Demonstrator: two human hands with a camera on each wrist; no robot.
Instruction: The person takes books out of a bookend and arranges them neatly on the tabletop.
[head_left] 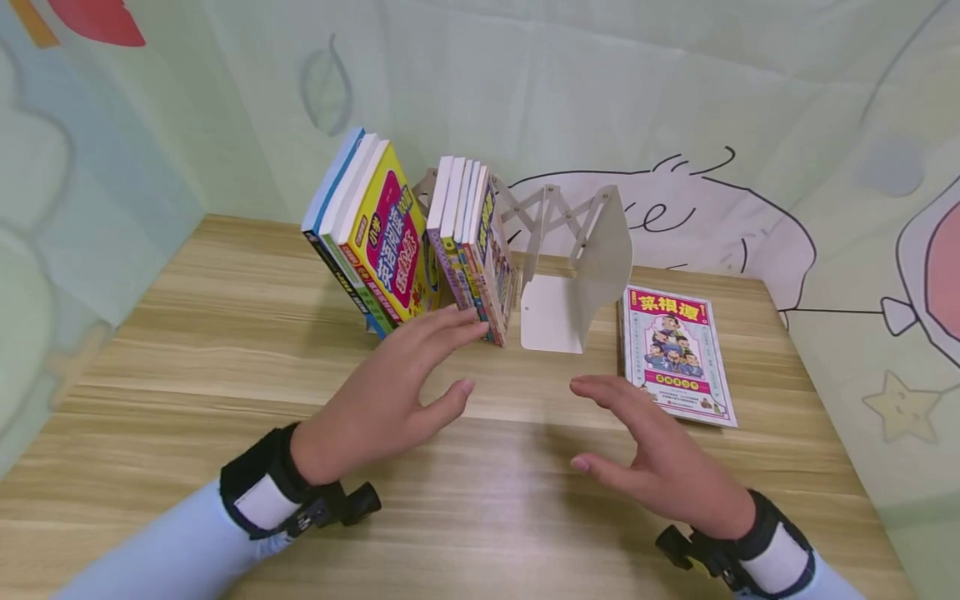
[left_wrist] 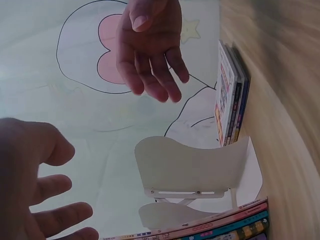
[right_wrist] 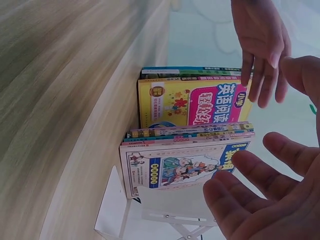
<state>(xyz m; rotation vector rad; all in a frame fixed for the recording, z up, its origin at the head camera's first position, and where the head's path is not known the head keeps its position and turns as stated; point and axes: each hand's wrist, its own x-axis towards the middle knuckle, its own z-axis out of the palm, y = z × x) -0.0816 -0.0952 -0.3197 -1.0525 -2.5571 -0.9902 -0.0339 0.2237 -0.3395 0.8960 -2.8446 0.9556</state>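
Observation:
Both hands hover over the table with fingers loosely spread and nothing held. The left hand [head_left: 393,392] is in front of the standing books, its fingertips overlapping the lower part of the thinner books [head_left: 468,242] in the head view. To the right, the right hand [head_left: 652,450] is close to a small stack of books [head_left: 678,354] lying flat, with a pink and white cover on top. Between and behind the hands stands a white expandable bookend rack [head_left: 607,258]. Larger books with a yellow front cover [head_left: 393,242] lean in its left section.
The wood-grain table [head_left: 480,517] runs back to a wall hung with a printed cartoon cloth [head_left: 480,83]. The rack's right section, with its base plate [head_left: 551,312], holds no books. Crossed folding bars [head_left: 551,204] link the sections at the back.

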